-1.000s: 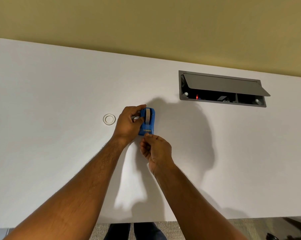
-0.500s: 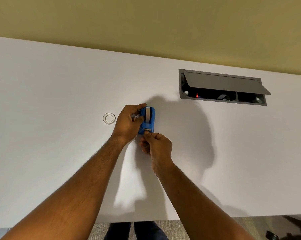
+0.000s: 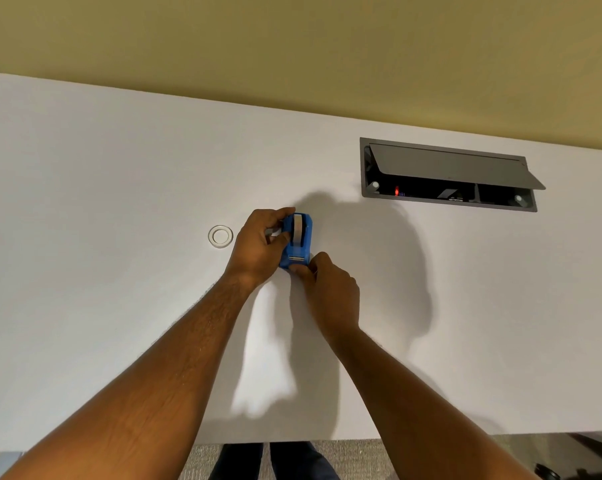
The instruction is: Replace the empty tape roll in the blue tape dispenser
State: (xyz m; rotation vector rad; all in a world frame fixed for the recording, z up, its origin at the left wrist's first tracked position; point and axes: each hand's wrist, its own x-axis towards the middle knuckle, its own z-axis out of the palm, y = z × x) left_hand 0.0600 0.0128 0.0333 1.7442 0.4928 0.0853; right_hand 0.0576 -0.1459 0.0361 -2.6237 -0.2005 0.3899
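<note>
My left hand (image 3: 258, 247) clamps the small, light, rigid blue tape dispenser (image 3: 298, 245) on the white surface (image 3: 119, 188) by its sides, while my right hand (image 3: 330, 289) fingers (image 3: 301, 270) pinch its slick cutter end.

head: single wide-angle view, worn on the person's head | faces forward and down over the table (image 3: 85, 306) | both forearms reach up from the bottom edge toward mid-frame | near, at arm's length | wall (image 3: 292, 46) fills the top, floor (image 3: 362, 455) shows at the bottom | no second view
</note>
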